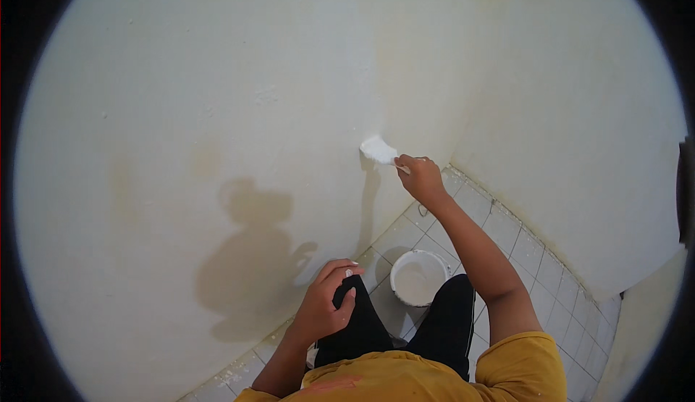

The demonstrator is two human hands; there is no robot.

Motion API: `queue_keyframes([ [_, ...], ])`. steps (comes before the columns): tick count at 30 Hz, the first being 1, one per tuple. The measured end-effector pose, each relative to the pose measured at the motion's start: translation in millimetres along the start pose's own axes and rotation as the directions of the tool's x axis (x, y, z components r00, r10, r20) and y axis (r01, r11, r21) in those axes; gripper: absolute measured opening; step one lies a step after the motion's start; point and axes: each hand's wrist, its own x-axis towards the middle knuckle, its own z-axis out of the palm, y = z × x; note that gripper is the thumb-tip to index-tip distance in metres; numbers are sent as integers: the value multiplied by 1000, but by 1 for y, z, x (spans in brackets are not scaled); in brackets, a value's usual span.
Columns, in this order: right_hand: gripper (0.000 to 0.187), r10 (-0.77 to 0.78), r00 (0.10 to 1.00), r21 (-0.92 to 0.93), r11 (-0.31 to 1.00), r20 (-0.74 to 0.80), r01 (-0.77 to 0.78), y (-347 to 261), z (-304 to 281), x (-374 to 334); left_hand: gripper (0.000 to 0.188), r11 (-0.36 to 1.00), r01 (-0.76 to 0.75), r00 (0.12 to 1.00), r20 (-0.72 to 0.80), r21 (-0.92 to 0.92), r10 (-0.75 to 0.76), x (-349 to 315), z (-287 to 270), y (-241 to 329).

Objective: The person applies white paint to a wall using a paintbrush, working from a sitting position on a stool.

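The right hand's (424, 179) fingers (405, 161) close round the handle of a paintbrush (378, 150), its white-loaded bristles at the wall (181, 98). It looks light, stiff-handled, soft-tipped, perhaps slippery with paint: best held by the handle. The left hand (327, 304), loosely open, apparently empty, rests on 1 knee (362, 308) beside a white bucket (395, 290).

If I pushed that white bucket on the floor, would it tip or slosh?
The bucket may slosh, because pale, paint-like stuff shows inside. That filling could make it heavy, though its depth is hidden. A gentle push might slide, not tip it: it's upright on tiles.
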Motion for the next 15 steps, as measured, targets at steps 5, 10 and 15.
queue_keyframes([
  [5,9,-6,998,-32,999,62,8,-16,-53,47,32,1000,0,1000,-4,7,0,2,1,6],
  [10,19,-117,926,33,990,-358,138,-48,-134,132,33,999,33,999,-15,-15,-34,2,3,13],
  [15,16,31,801,241,960,-597,142,-75,-171,174,34,999,12,1000,2,44,-12,3,5,18],
])
